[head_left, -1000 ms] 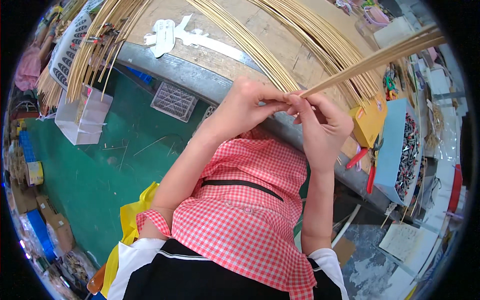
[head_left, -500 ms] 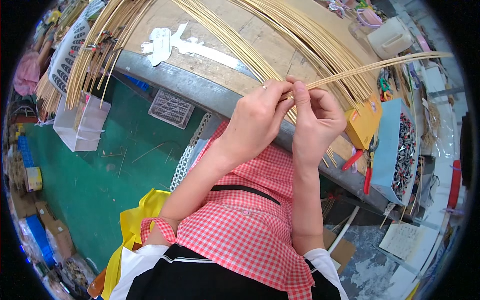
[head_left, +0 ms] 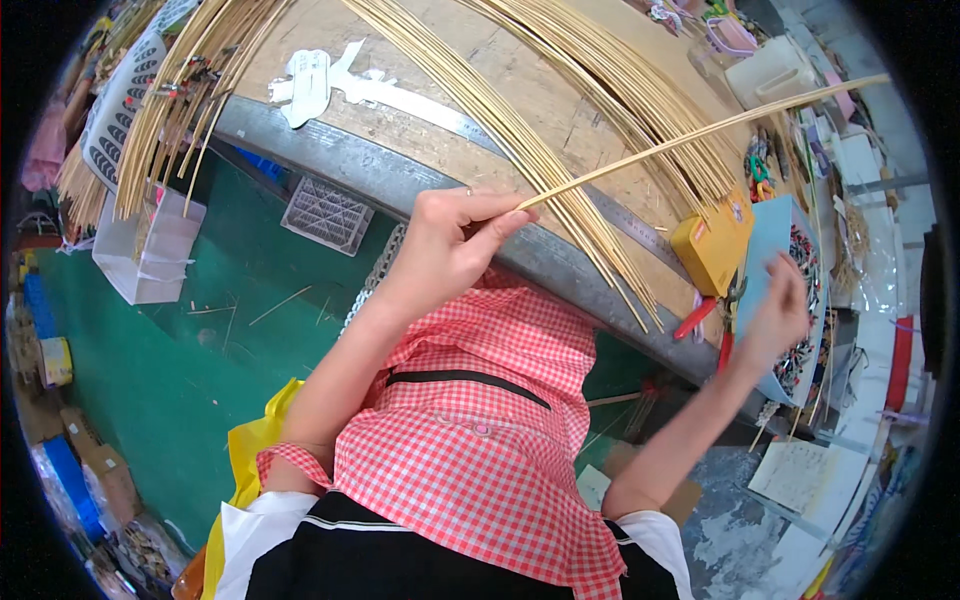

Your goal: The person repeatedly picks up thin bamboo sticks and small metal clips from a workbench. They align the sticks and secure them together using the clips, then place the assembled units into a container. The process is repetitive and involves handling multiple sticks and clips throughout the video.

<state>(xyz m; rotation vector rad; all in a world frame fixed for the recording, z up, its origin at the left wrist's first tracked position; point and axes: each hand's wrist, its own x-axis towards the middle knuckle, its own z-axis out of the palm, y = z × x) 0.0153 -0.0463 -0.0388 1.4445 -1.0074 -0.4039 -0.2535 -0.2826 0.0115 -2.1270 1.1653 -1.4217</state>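
My left hand [head_left: 455, 240] pinches the near end of a few thin bamboo sticks [head_left: 690, 137] between thumb and fingers. Together they form a narrow bundle that slants up to the far right. Over at the right, my right hand [head_left: 780, 315] is blurred by motion beside a light blue box [head_left: 768, 235] full of small red, black and pale clips [head_left: 802, 262]. Whether its fingers hold anything does not show. Beneath the held sticks, a loose bunch of bamboo sticks [head_left: 520, 165] lies across the workbench [head_left: 420, 140], its ends jutting past the near edge.
A larger stack of sticks [head_left: 640, 90] lies farther back. Near the box are a yellow box [head_left: 715, 245] and red-handled pliers [head_left: 728, 330]. A metal ruler [head_left: 640, 228] and white paper cut-outs [head_left: 308, 85] rest on the bench. More sticks [head_left: 190, 90] hang over its left end.
My right hand has let go of the sticks and swung right to the box of clips. My left hand keeps its pinch, having shifted slightly left and down.
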